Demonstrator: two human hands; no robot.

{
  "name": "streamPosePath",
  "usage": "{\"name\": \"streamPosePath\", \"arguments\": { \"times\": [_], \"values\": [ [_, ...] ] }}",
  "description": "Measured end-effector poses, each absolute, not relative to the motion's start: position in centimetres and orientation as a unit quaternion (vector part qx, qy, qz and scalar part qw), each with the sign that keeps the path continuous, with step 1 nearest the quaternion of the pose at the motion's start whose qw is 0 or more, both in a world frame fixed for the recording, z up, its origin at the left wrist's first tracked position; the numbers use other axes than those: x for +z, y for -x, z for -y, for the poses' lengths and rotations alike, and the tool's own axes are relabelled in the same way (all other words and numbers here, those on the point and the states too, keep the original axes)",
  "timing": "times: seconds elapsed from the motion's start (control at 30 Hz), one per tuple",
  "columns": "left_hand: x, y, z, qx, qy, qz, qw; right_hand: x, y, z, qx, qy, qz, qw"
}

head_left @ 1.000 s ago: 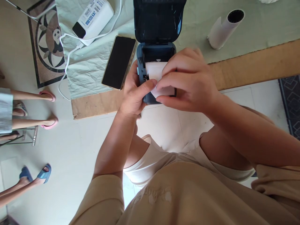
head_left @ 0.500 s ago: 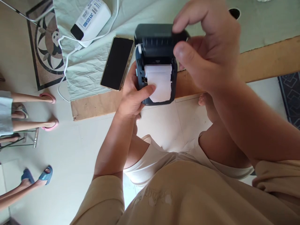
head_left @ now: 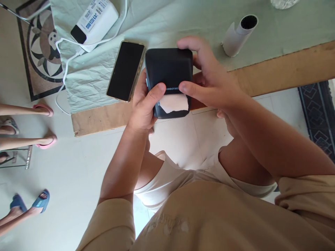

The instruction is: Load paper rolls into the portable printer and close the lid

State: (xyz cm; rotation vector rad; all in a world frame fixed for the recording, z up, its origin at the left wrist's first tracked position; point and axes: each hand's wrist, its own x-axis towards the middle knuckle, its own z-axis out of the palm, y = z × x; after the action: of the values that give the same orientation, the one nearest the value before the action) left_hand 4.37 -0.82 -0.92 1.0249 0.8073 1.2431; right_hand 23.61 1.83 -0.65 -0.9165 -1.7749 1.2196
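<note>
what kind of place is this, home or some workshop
Probably a room in a home, not a workshop. The floor is pale tile with an inlaid panda medallion, other people stand by in sandals, and the low board table holds a phone and a power bank.

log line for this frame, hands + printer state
left hand: grips printer | right hand: on lid | lid: shut | paper strip: sticks out front | phone: beside

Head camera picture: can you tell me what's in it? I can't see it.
Two hands, left and right, hold a small dark printer with its lid shut and torn white paper sticking out. It sits at a table edge, beside a phone, a power bank and a paper roll.
</note>
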Motion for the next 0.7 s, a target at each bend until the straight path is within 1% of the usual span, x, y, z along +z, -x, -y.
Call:
{"name": "streamPosePath", "arguments": {
  "times": [0.27,0.47,0.57,0.63,0.7],
  "values": [
    [-0.9,-4.5,0.7,0.539,-0.434,-0.366,0.622,-0.2,-23.5,-1.9,0.521,0.391,0.657,0.379],
    [-0.6,-4.4,0.7,0.539,-0.424,-0.346,0.640,-0.1,-23.5,-1.9,0.514,0.377,0.673,0.375],
    [0.0,-4.8,0.8,0.532,-0.394,-0.342,0.667,-0.2,-23.5,-1.8,0.516,0.374,0.672,0.377],
    [0.2,-5.1,0.7,0.529,-0.365,-0.360,0.676,-0.2,-23.4,-1.7,0.492,0.378,0.678,0.395],
    [-0.1,-5.2,0.4,0.535,-0.349,-0.387,0.665,-0.4,-23.4,-1.5,0.450,0.391,0.678,0.430]
  ]
}}
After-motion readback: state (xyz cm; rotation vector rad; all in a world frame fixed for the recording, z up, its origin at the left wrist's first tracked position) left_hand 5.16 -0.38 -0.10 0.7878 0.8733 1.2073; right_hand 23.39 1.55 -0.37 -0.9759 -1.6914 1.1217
